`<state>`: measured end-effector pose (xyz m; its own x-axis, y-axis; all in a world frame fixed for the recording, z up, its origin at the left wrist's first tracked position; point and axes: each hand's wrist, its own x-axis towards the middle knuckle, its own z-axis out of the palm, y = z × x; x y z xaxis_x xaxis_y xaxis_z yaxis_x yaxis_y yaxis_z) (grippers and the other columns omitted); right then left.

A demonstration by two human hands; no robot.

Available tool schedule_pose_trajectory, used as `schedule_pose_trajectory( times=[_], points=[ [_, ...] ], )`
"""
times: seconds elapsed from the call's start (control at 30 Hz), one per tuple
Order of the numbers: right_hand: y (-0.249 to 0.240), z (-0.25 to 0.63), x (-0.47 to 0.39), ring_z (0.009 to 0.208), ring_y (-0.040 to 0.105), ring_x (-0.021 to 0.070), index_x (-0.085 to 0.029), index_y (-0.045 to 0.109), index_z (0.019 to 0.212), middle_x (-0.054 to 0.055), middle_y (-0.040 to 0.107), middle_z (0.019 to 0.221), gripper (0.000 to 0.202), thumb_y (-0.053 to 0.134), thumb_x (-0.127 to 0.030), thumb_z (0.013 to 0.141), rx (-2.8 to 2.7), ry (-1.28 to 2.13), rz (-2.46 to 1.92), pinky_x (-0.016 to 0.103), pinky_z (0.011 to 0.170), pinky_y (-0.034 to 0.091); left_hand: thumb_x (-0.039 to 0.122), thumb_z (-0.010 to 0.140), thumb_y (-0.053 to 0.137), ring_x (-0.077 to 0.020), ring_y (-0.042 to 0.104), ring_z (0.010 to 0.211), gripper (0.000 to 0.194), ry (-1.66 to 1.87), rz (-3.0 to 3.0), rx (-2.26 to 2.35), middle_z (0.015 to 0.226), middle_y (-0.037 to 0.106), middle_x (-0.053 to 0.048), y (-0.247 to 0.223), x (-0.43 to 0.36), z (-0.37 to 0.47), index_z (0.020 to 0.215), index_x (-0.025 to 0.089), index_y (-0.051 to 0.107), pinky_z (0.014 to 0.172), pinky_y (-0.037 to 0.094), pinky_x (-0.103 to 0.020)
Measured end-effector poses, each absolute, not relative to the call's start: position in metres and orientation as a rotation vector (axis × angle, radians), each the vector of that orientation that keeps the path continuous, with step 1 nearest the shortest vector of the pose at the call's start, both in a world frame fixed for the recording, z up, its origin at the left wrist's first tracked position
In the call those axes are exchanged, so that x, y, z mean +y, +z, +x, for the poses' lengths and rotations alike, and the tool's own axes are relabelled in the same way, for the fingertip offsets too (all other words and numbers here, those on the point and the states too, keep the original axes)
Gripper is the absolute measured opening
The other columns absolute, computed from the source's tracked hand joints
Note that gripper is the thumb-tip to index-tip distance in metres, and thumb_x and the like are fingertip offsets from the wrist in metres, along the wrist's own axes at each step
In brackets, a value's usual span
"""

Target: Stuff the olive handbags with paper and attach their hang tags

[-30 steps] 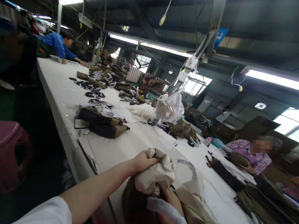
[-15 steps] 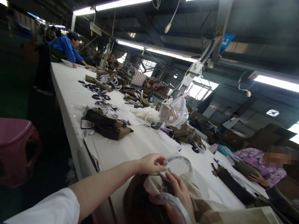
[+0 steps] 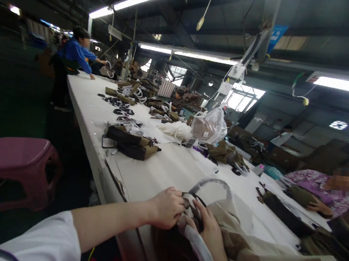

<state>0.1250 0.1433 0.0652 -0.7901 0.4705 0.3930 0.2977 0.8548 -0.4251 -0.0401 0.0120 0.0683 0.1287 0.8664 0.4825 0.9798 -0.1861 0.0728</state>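
Note:
A khaki and dark bag (image 3: 243, 245) lies at the near edge of the white table, with two handles wrapped in pale covering. One handle (image 3: 214, 181) arches up behind my hands; the other curves down beneath them. My left hand (image 3: 168, 208) is closed on the bag's edge, its fingers curled in. My right hand (image 3: 210, 225) grips the same edge from the right, thumb and fingers around the folded fabric. Both hands nearly meet there. The dark part of the bag hangs below them in shadow.
On the white table (image 3: 164, 171) lie dark and olive pouches (image 3: 132, 142), black rings (image 3: 123, 112) and a plastic-wrapped bundle (image 3: 209, 128). A pink stool (image 3: 12, 155) stands left. A person in blue (image 3: 76, 56) leans over the far end; another in a floral top sits right.
My left hand has moved down onto the bag's edge and its fingers have closed more. The far person in blue has straightened somewhat and now holds an item up. The view has shifted slightly.

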Motion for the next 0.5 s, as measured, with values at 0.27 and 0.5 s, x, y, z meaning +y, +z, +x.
schedule_pose_trajectory(
  times=[0.27,0.5],
  points=[
    [0.063,0.119,0.157,0.106,0.063,0.029,-0.017,0.061,0.127,0.012,0.066,0.113,0.057,0.058,-0.034,0.073,-2.561,0.595,-0.668,0.043,0.096,0.049,0.036,0.094,0.043,-0.0243,0.065,0.08,0.033,-0.426,-2.059,-2.021,0.09,0.07,-0.011,0.083,0.01,-0.029,0.095,0.013,0.067,0.072,0.05,-0.037],
    [0.069,0.123,0.15,0.111,0.062,0.0261,-0.02,0.063,0.122,0.009,0.068,0.119,0.048,0.052,-0.029,0.076,-2.458,0.739,-0.654,0.042,0.101,0.047,0.034,0.091,0.046,-0.0206,0.065,0.074,0.028,-0.529,-2.095,-2.003,0.087,0.07,-0.007,0.083,0.011,-0.048,0.088,0.018,0.068,0.062,0.047,-0.032]
  ],
)
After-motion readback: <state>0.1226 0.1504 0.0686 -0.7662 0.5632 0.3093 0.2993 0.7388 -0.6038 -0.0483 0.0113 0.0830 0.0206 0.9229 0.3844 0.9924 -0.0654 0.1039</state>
